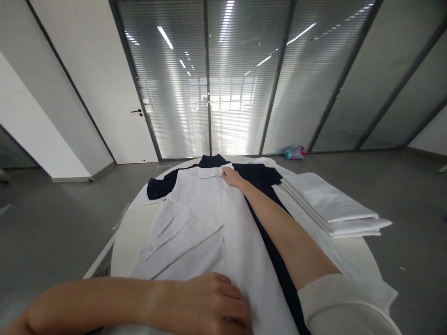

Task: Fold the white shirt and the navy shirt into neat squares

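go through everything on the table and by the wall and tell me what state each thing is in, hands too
white shirt: spread flat, creased, on the dark shirt
dark shirt: spread underneath
white cloths: folded, stacked
left hand: flat on the white shirt's hem
right hand: at its collar
bottle: lying on the floor
door: shut

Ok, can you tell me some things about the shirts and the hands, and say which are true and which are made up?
1. The right hand touches the collar of the white shirt. True.
2. The white shirt lies under the dark shirt. False: the white one lies on top.
3. The left hand rests flat on the white shirt's near end. True.
4. The folded white cloths are stacked left of the shirts. False: they lie to the right.
5. A bottle stands on the table. False: it lies on the floor by the glass wall.
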Motion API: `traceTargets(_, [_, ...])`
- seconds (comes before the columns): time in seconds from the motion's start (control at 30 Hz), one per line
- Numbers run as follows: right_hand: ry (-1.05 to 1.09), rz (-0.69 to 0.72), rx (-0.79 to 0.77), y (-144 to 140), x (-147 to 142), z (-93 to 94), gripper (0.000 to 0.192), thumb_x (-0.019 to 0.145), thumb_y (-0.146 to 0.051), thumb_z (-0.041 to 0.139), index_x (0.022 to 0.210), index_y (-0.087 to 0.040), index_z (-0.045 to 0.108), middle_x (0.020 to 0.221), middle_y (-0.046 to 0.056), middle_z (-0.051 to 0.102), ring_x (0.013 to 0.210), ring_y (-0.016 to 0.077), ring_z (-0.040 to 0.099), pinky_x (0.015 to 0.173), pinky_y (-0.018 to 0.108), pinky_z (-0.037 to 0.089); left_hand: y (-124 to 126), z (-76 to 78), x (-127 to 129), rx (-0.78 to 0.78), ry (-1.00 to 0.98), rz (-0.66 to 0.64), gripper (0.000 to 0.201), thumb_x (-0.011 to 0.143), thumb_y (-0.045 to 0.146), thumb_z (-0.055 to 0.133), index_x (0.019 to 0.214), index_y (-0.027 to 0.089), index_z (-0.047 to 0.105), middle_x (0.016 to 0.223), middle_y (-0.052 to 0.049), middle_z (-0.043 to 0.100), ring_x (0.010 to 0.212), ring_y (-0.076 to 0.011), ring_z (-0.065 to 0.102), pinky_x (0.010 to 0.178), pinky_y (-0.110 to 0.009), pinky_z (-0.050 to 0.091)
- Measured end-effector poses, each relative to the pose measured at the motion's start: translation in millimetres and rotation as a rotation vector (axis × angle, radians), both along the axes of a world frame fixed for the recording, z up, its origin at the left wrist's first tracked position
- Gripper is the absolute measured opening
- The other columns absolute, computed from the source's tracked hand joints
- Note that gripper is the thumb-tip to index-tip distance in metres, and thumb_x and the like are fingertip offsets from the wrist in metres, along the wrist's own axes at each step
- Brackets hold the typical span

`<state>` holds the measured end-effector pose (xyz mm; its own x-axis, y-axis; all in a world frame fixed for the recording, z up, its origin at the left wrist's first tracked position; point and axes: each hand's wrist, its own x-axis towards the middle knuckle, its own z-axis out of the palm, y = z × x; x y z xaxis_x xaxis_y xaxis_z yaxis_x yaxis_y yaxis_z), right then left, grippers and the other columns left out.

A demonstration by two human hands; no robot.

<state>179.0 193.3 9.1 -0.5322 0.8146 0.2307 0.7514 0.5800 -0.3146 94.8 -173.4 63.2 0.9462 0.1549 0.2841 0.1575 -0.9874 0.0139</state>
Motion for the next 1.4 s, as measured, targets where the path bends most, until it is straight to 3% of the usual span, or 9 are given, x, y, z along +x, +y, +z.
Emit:
traceTargets(0.1, [0.005, 0.012, -0.005, -0.3, -1.8, -9.0, 0.030, 0.100, -0.029, 0.037, 0.120, -0.017, 0.058, 0.124, 0.012, 0.065, 0.115, 0.0247, 0.059, 0.095, 0.035, 0.044, 1.2, -12.9, -0.5, -0.009, -0.084, -0.022, 0.011, 0.093, 0.021, 0.061, 0.089, 0.013, 0.069, 0.080, -0.002, 0.064, 0.068, -0.0127, 0.052, 0.060, -0.029, 0.043])
traceTargets(0.23, [0.016, 0.014, 0.006, 0.8, -2.5, -5.6, 0.042, 0.104, -0.033, 0.029, 0.137, -0.015, 0.047, 0.143, 0.013, 0.053, 0.129, 0.0210, 0.051, 0.104, 0.030, 0.038, -0.1, -6.9, -3.8, -0.048, -0.151, -0.047, 0.009, 0.091, 0.019, 0.065, 0.087, 0.012, 0.069, 0.077, -0.002, 0.065, 0.068, -0.0123, 0.053, 0.061, -0.029, 0.044])
traceTargets(0.4, [-0.012, -0.072, 0.005, -3.7, -8.0, 2.2, 0.038, 0.099, -0.041, 0.043, 0.121, -0.016, 0.061, 0.128, 0.013, 0.062, 0.119, 0.0251, 0.056, 0.100, 0.034, 0.041, -4.2, 7.7, -12.3, -0.062, -0.061, -0.010, 0.013, 0.091, 0.018, 0.064, 0.079, 0.015, 0.066, 0.077, -0.003, 0.062, 0.069, -0.0124, 0.053, 0.061, -0.029, 0.044])
traceTargets(0.57, [-0.048, -0.230, 0.041, -9.5, -17.4, 5.7, 0.030, 0.092, -0.033, 0.052, 0.106, -0.013, 0.068, 0.133, 0.022, 0.052, 0.124, 0.0371, 0.046, 0.099, 0.048, 0.039, -6.0, -1.0, -17.8, -0.042, 0.031, -0.020, 0.009, 0.090, 0.019, 0.065, 0.082, 0.014, 0.065, 0.086, -0.004, 0.064, 0.073, -0.0135, 0.053, 0.061, -0.030, 0.045])
traceTargets(0.87, [-0.066, -0.192, 0.042, -10.7, -28.5, 0.6, 0.035, 0.097, -0.033, 0.039, 0.120, -0.018, 0.062, 0.134, 0.018, 0.054, 0.123, 0.0309, 0.050, 0.099, 0.044, 0.041, -7.3, -3.4, -24.6, -0.155, -0.021, -0.050, 0.014, 0.090, 0.013, 0.062, 0.076, 0.015, 0.061, 0.081, -0.003, 0.064, 0.071, -0.0144, 0.054, 0.066, -0.030, 0.047])
traceTargets(1.03, [-0.068, -0.099, 0.062, -8.4, -30.8, -6.3, 0.054, 0.103, -0.045, 0.024, 0.141, -0.015, 0.048, 0.155, 0.015, 0.037, 0.143, 0.0274, 0.031, 0.115, 0.045, 0.023, -6.1, -9.3, -30.5, -0.231, 0.057, -0.068, 0.014, 0.088, 0.017, 0.064, 0.076, 0.018, 0.060, 0.083, -0.003, 0.066, 0.075, -0.0152, 0.058, 0.069, -0.031, 0.049])
traceTargets(1.2, [-0.119, -0.049, -0.088, -6.9, -40.2, -4.4, 0.073, 0.099, -0.061, 0.015, 0.153, -0.015, 0.034, 0.164, 0.014, 0.015, 0.151, 0.0321, 0.010, 0.118, 0.055, 0.008, 19.2, -0.2, -25.4, -0.312, -0.030, 0.092, 0.026, 0.094, 0.042, 0.058, 0.098, 0.018, 0.067, 0.095, -0.006, 0.070, 0.081, -0.0169, 0.064, 0.078, -0.030, 0.051])
traceTargets(1.3, [-0.148, -0.034, -0.193, -15.0, -48.8, -3.5, 0.083, 0.095, -0.070, 0.010, 0.156, -0.016, 0.028, 0.166, 0.012, 0.003, 0.151, 0.0320, 0.001, 0.119, 0.056, 0.003, 46.5, -0.4, -15.1, -0.254, -0.053, 0.216, 0.032, 0.099, 0.039, 0.050, 0.115, 0.016, 0.065, 0.115, -0.011, 0.067, 0.105, -0.0198, 0.064, 0.096, -0.031, 0.047])
traceTargets(1.4, [-0.194, 0.001, -0.201, -24.4, -54.6, -5.3, 0.090, 0.092, -0.075, 0.011, 0.157, -0.014, 0.025, 0.166, 0.011, 0.001, 0.151, 0.0315, -0.005, 0.119, 0.055, -0.003, 59.9, -14.7, -4.2, -0.137, -0.032, 0.199, 0.051, 0.096, 0.048, 0.052, 0.134, 0.015, 0.056, 0.143, -0.015, 0.052, 0.136, -0.0281, 0.044, 0.113, -0.043, 0.035])
